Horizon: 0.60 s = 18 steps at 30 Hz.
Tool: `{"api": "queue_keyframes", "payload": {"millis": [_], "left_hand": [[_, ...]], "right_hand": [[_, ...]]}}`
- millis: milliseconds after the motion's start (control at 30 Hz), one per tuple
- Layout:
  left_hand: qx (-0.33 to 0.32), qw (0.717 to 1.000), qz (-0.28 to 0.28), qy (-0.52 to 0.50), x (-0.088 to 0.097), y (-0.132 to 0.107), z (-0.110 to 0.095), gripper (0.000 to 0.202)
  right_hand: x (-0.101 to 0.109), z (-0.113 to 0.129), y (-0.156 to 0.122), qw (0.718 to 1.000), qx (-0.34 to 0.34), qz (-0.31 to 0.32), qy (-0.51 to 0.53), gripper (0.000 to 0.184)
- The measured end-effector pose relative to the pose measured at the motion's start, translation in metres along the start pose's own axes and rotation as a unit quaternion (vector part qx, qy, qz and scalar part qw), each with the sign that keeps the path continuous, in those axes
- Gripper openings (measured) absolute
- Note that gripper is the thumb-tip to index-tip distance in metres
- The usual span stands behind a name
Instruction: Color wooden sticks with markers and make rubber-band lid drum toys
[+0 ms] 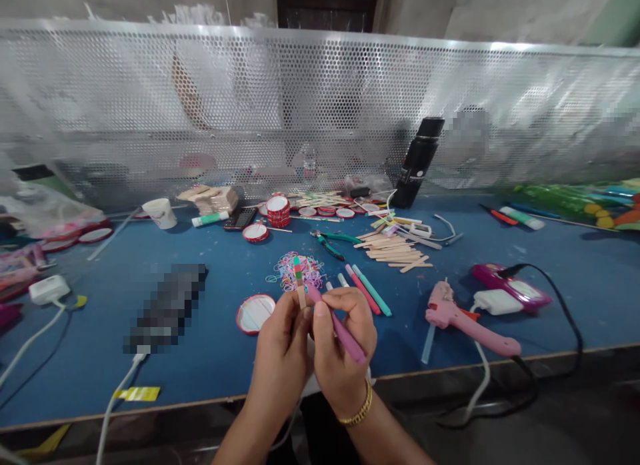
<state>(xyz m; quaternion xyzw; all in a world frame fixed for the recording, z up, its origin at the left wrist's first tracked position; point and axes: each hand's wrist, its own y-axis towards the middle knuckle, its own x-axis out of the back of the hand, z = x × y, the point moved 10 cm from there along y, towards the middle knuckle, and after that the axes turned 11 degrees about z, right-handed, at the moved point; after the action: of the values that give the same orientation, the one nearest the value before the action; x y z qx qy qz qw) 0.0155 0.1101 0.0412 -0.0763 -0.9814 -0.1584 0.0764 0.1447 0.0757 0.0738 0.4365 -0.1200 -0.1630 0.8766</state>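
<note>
Low in the middle of the frame, the left hand pinches a wooden stick between thumb and fingertips. The stick stands upright above the fingers, its upper part banded in green and red. Touching it on the right, the right hand has its fingers closed around a pink marker, which slants from lower right up to the left so that its tip meets the stick just above the left thumb. A gold bracelet circles the right wrist. Just behind the stick lies a heap of coloured rubber bands on the blue table. A round red-rimmed lid lies left of the hands, loose markers lie just beyond the right hand, and a pink glue gun sits further right.
</note>
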Motion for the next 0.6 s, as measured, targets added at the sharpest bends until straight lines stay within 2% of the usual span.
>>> {"api": "queue_keyframes", "payload": {"millis": [267, 433, 600], "left_hand": [[-0.007, 1.000, -0.016, 0.005, 0.0027, -0.0003, -0.0032, 0.019], [-0.004, 1.000, -0.017, 0.011, 0.0023, 0.0005, -0.0054, 0.018], [-0.014, 1.000, -0.024, 0.003, 0.0030, -0.0001, -0.0073, 0.021]], "right_hand": [[-0.0028, 0.0039, 0.0025, 1.000, 0.013, 0.018, -0.003, 0.008], [0.0021, -0.0011, 0.0002, 1.000, -0.010, -0.009, -0.005, 0.007], [-0.0019, 0.0057, 0.0023, 1.000, 0.019, 0.019, 0.005, 0.009]]}}
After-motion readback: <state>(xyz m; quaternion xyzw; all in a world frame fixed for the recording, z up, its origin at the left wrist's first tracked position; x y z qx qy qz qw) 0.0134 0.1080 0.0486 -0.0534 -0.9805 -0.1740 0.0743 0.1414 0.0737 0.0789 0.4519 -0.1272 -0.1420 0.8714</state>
